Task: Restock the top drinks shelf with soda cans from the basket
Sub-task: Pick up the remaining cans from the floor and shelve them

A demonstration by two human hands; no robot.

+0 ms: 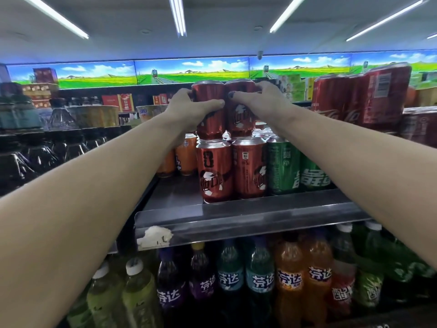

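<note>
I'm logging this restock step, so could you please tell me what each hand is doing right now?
Left hand: grips the upper left red can.
Right hand: grips the upper right red can.

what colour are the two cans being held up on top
Red, with a dark and white logo, seen in the head view: left can, right can.
</note>
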